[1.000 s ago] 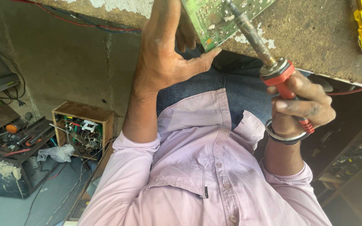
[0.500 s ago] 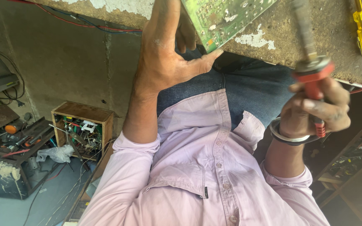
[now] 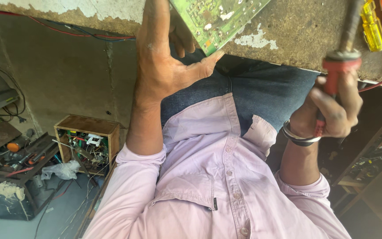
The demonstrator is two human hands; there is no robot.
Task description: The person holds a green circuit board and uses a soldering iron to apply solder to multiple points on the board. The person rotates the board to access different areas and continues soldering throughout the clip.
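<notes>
My left hand (image 3: 164,71) grips the lower edge of a green circuit board (image 3: 219,17), thumb under its corner, and holds it tilted over a worn bench top (image 3: 297,40). My right hand (image 3: 337,110), with a metal bangle on the wrist, is closed around the red handle of a soldering iron (image 3: 341,57). The iron stands nearly upright, well to the right of the board. Its tip runs out of the top of the view. My pink shirt and blue jeans fill the lower middle.
A yellow-handled screwdriver (image 3: 372,26) lies on the bench at top right beside an orange tool. A red wire (image 3: 381,82) trails off the bench edge. A wooden box of electronic parts (image 3: 87,141) and a cluttered tool tray (image 3: 14,159) sit low on the left.
My right hand has drawn the soldering iron away from the board, to the right, and turned it upright. My left hand still holds the board in place.
</notes>
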